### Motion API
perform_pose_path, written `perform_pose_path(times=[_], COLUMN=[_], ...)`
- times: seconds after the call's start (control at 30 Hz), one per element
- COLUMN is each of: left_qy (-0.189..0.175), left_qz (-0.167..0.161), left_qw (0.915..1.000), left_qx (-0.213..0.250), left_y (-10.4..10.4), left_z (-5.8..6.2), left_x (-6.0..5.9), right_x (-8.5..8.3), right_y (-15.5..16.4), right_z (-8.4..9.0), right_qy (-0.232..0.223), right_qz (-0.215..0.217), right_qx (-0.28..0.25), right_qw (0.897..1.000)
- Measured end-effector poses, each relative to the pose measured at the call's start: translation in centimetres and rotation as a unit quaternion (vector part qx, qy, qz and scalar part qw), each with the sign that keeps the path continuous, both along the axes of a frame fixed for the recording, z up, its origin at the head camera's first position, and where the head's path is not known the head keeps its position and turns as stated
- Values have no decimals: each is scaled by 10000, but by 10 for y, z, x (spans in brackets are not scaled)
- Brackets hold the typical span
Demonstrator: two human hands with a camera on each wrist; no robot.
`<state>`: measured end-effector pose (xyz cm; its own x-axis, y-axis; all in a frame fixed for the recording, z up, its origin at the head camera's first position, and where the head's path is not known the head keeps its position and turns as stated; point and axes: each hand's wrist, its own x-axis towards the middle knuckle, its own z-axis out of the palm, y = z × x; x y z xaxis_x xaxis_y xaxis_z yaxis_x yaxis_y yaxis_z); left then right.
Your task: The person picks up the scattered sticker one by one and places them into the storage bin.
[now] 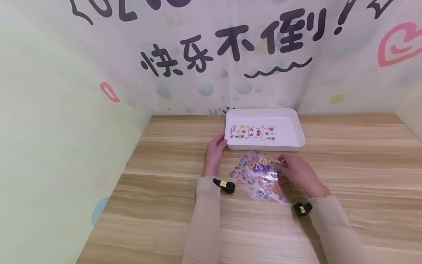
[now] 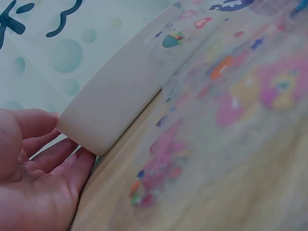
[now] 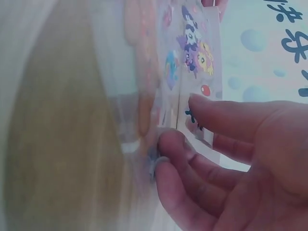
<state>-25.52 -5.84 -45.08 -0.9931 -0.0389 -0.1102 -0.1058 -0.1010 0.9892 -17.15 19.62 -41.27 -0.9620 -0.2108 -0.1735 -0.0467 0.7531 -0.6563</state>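
A shallow white tray point(image 1: 283, 128) with a printed bunny picture stands on the table against the back wall. My left hand point(image 1: 215, 152) is at its front left corner; in the left wrist view the thumb and fingers point(image 2: 79, 168) hold the tray's corner point(image 2: 98, 130). My right hand point(image 1: 300, 172) pinches clear sticker sheets point(image 1: 255, 178) covered in small colourful cartoon figures, held just in front of the tray. In the right wrist view the thumb lies on one side of a sheet point(image 3: 198, 60), with bent fingers on the other.
The wood-grain table point(image 1: 158, 205) reaches back to a printed wall cloth point(image 1: 184, 91) with large dark characters. A plain pale wall point(image 1: 59, 146) borders the left side. Black wrist cameras point(image 1: 227, 186) sit at both sleeve cuffs.
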Motion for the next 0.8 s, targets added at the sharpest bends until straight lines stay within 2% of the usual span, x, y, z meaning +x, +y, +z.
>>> perform_pose_path(times=[0.1, 0.33, 0.8], left_qy=[51, 58, 0], left_qz=[43, 33, 67], left_qw=[10000, 10000, 10000], left_qx=[-27, -8, -31], left_y=[0, 0, 1], left_z=[-2, -2, -1], left_x=[-1, -1, -1], right_x=[0, -4, -6], right_y=[0, 0, 1], right_z=[0, 0, -4], right_qy=[-47, 72, 193], right_qz=[-16, 68, 121], right_qx=[-95, 252, 504], right_qw=[9999, 9996, 9985])
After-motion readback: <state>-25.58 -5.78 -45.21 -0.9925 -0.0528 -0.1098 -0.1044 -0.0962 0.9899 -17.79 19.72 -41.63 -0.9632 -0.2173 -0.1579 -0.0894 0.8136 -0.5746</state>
